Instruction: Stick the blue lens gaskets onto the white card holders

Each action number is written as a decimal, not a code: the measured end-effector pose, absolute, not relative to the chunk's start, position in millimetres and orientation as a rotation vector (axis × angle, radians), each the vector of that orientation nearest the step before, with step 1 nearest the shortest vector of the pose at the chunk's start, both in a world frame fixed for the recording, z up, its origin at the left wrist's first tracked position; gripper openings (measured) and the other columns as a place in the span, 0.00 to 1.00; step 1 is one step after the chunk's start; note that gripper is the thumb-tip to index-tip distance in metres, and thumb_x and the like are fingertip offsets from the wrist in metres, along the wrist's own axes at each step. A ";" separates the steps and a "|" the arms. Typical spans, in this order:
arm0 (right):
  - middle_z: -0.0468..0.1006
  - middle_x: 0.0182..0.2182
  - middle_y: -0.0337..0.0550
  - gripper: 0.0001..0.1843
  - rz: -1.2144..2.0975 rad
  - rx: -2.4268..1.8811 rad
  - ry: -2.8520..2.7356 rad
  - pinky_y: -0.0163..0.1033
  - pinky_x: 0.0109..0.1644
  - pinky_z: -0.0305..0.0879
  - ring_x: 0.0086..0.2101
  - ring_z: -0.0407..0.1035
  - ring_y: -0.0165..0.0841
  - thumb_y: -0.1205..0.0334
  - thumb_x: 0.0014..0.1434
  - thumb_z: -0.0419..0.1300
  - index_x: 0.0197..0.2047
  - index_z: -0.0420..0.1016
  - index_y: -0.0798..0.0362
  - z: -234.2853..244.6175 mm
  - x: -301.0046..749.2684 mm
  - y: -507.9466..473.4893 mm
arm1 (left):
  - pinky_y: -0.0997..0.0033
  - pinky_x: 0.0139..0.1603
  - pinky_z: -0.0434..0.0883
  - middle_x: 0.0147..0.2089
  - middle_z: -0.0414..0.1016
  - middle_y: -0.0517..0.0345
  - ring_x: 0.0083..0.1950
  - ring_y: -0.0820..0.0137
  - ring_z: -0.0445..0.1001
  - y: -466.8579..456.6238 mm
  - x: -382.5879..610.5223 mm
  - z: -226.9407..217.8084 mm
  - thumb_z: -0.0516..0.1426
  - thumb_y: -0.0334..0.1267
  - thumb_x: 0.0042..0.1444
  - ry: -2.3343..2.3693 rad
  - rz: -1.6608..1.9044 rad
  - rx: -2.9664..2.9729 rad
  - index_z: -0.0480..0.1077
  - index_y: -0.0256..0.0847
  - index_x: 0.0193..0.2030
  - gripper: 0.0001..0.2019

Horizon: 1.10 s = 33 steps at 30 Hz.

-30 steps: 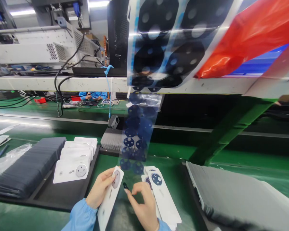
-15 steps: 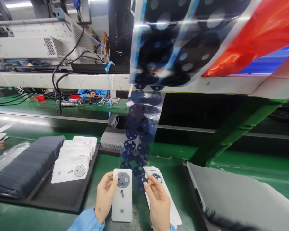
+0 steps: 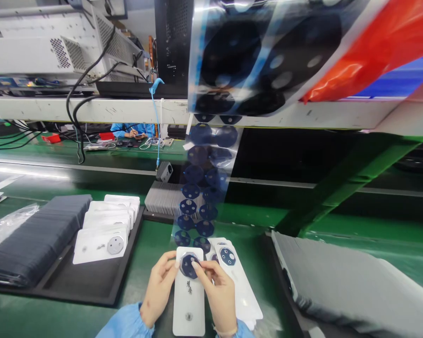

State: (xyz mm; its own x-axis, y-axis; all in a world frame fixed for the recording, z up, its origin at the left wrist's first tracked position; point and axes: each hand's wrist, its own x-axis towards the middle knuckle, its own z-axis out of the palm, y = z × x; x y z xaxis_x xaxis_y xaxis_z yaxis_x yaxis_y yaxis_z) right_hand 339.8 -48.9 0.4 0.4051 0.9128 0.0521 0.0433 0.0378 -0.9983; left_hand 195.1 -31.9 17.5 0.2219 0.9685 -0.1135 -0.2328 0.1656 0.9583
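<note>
My left hand (image 3: 159,284) grips the upper left edge of a white phone back cover (image 3: 189,305), thumb near its top corner. The cover stands roughly upright in view, with dark marks below its camera area. Over that camera area lies a dark blue round film sticker (image 3: 188,267) with holes. The thumb and fingertips of my right hand (image 3: 219,288) pinch its right side; I cannot tell whether it is fully stuck down. Just right of my hands lie stacked white covers (image 3: 245,300), the top one bearing a similar blue sticker (image 3: 227,256).
A clear strip of blue stickers (image 3: 200,188) hangs from the shelf (image 3: 127,109) behind my hands. To the left, a black tray (image 3: 81,284) holds dark sleeves (image 3: 42,239) and white covers (image 3: 100,244). Grey stacked sheets (image 3: 348,281) lie right. Another person's hands (image 3: 134,134) work far back.
My right hand has moved left from the strip's lower end, bringing a blue sticker onto the cover's camera area. My left hand and the cover have shifted slightly right.
</note>
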 end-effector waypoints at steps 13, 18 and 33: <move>0.75 0.25 0.41 0.11 0.684 -1.319 -1.067 0.37 0.29 0.64 0.24 0.62 0.32 0.53 0.51 0.67 0.29 0.79 0.53 -1.8 338.9 -52.0 | 0.74 0.34 0.71 0.38 0.83 0.51 0.34 0.66 0.78 -32.4 196.7 26.8 0.60 0.50 0.55 0.953 1.031 1.029 0.70 0.38 0.49 0.20; 0.75 0.25 0.41 0.12 0.733 -1.320 -1.049 0.38 0.31 0.64 0.25 0.63 0.32 0.52 0.52 0.67 0.29 0.78 0.53 -5.4 340.5 -51.8 | 0.75 0.34 0.71 0.37 0.83 0.52 0.32 0.69 0.77 -32.9 195.5 24.3 0.60 0.48 0.57 0.957 1.034 1.041 0.69 0.39 0.50 0.19; 0.74 0.25 0.40 0.11 0.744 -1.319 -1.081 0.38 0.32 0.64 0.26 0.63 0.32 0.53 0.53 0.66 0.30 0.78 0.53 -5.6 341.1 -50.8 | 0.75 0.32 0.70 0.36 0.83 0.52 0.31 0.68 0.76 -33.0 195.5 26.5 0.60 0.49 0.55 0.976 1.020 1.046 0.70 0.38 0.52 0.22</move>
